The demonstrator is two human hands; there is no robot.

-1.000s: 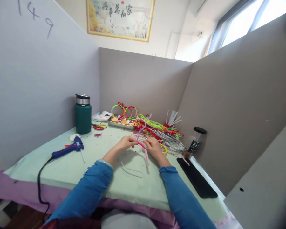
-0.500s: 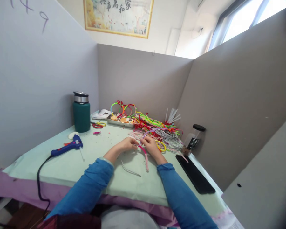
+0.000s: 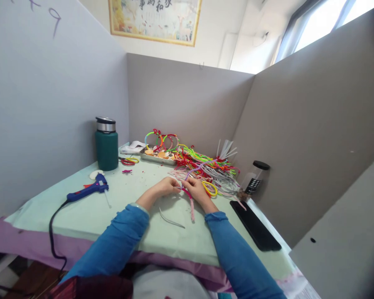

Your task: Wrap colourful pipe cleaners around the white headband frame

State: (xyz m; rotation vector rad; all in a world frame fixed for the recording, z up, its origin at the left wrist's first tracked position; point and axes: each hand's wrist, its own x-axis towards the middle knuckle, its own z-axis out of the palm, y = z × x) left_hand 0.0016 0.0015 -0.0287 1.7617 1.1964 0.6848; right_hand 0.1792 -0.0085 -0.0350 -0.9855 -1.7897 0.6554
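Observation:
My left hand (image 3: 167,187) and my right hand (image 3: 196,189) meet over the table, fingers pinched together. Between the fingertips runs a thin purple pipe cleaner (image 3: 200,166), its free end slanting up and right. Joined or crossing there, a pink pipe cleaner (image 3: 192,211) curves down from the fingers, darker pink near the top and pale at its end. The exact joint is hidden by the fingers. A yellow loop (image 3: 214,190) lies just beyond my right wrist. A bent grey stem (image 3: 171,223) rests on the cloth below my hands.
A heap of colourful pipe cleaners (image 3: 205,160) and a metal tray (image 3: 157,159) lie at the back. To the left are a green bottle (image 3: 107,150), scissors (image 3: 129,161) and a corded blue glue gun (image 3: 87,191). A black phone (image 3: 257,228) and clear jar (image 3: 252,182) stand right.
The purple pipe cleaner's free end now reaches farther up and right. My right fingers have shifted slightly, while both hands stay close together. The view has tilted a little.

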